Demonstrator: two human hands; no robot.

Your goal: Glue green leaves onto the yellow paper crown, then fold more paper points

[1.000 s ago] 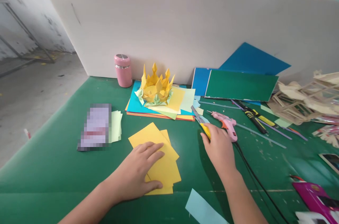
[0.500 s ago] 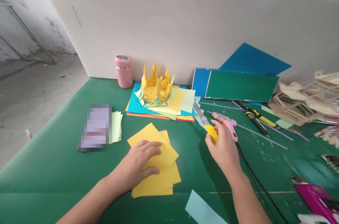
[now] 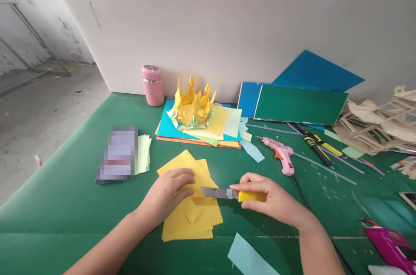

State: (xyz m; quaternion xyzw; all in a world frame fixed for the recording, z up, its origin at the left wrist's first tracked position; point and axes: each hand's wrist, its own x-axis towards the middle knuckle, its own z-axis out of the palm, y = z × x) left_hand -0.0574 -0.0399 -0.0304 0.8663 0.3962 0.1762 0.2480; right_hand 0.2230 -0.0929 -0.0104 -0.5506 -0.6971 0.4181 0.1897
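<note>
My left hand [image 3: 167, 194] presses on a small stack of yellow paper sheets [image 3: 191, 212] on the green table, fingers curled over the top sheet and pinching a fold of it. My right hand [image 3: 271, 199] grips a yellow-handled utility knife [image 3: 234, 194], held level with its blade extended to the left over the yellow paper, the tip close to my left fingers.
A pink glue gun [image 3: 281, 155] with a black cord lies behind my right hand. A yellow paper crown [image 3: 193, 106] sits on coloured sheets [image 3: 169, 129] beside a pink flask [image 3: 152, 85]. Blue and green boards [image 3: 299, 103] lean on the wall; wooden frames [image 3: 373, 125] at right; a pale blue strip [image 3: 248, 260] near the front edge.
My right hand picked the knife up from beside the glue gun and swung it left, blade over the yellow paper. My left hand curled its fingers on the top sheet.
</note>
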